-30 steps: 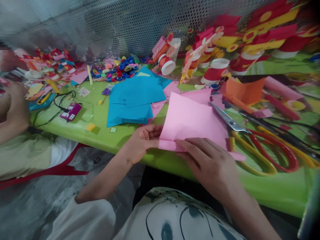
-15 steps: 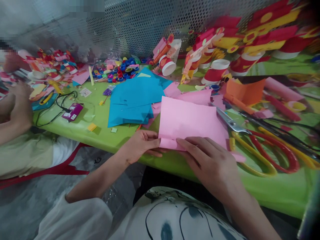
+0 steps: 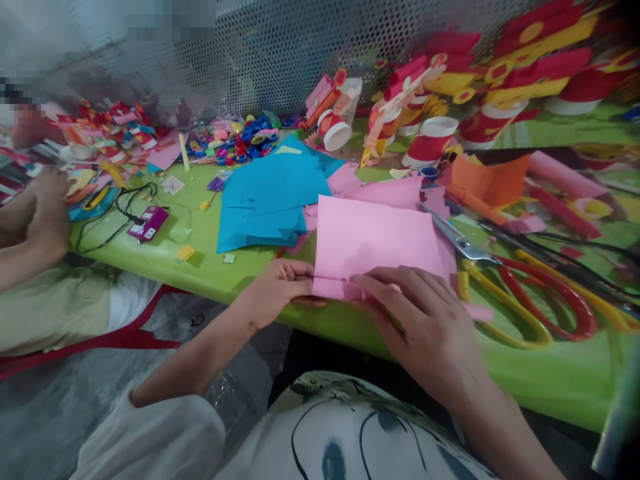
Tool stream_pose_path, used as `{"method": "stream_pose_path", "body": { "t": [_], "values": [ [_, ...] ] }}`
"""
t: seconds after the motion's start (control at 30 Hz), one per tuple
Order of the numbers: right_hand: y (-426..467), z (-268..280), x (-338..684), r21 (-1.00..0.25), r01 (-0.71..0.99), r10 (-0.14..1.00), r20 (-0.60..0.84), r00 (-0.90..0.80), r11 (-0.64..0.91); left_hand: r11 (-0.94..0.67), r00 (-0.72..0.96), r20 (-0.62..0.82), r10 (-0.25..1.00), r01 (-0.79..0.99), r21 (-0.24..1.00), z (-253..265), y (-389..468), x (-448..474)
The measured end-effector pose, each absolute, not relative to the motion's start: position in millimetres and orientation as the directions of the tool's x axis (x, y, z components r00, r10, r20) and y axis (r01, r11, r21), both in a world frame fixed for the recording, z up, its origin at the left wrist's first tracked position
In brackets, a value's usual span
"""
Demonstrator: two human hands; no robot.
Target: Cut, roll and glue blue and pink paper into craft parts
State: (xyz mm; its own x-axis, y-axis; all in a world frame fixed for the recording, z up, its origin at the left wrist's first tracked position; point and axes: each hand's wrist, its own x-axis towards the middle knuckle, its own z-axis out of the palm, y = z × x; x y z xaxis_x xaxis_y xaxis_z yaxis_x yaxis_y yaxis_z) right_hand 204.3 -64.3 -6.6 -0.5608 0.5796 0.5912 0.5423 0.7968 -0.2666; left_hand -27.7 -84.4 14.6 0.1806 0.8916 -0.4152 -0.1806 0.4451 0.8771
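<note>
A sheet of pink paper (image 3: 375, 233) lies at the green table's front edge, with a narrow strip folded up along its near side. My left hand (image 3: 283, 290) pinches the left end of that fold between thumb and fingers. Over the right part of the fold lies my right hand (image 3: 425, 313), its fingers pressing on the paper and its thumb below the edge. Just right of the paper are large scissors (image 3: 470, 250) with one yellow and one red handle loop. Blue paper sheets (image 3: 270, 193) are stacked to the left.
Red and white paper cups (image 3: 431, 143) with paper decorations stand at the back right. Folded orange paper (image 3: 490, 180) lies behind the scissors. A purple device (image 3: 147, 224) with a black cable is at left, near another person's hands (image 3: 47, 213). A perforated metal panel (image 3: 280, 53) borders the back.
The pink paper has shifted slightly left, and my left hand has moved a little with it. My right fingers have moved slightly up along the fold.
</note>
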Motion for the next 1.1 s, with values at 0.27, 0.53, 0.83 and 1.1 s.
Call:
{"method": "stream_pose_path", "body": {
  "t": [0.27, 0.53, 0.83, 1.1],
  "values": [
    [-63.0, -13.4, 198.8, -0.249, 0.545, 0.57, 0.597, -0.565, 0.801, 0.405, 0.228, -0.355, 0.907, -0.233, 0.884, 19.2, -82.0, -30.4],
    [-63.5, -9.9, 195.3, -0.263, 0.554, 0.582, 0.606, -0.542, 0.79, 0.454, 0.118, -0.445, 0.888, -0.377, 0.807, 17.1, -81.3, -30.5],
    [-63.8, -11.5, 193.2, -0.268, 0.56, 0.59, 0.602, -0.538, 0.784, 0.345, 0.108, -0.331, 0.937, -0.411, 0.844, 14.9, -84.7, -25.9],
    [-62.2, -10.0, 185.3, -0.251, 0.58, 0.6, 0.58, -0.551, 0.775, 0.18, -0.056, -0.202, 0.978, -0.266, 0.947, -2.6, -90.7, -17.7]
  ]
}}
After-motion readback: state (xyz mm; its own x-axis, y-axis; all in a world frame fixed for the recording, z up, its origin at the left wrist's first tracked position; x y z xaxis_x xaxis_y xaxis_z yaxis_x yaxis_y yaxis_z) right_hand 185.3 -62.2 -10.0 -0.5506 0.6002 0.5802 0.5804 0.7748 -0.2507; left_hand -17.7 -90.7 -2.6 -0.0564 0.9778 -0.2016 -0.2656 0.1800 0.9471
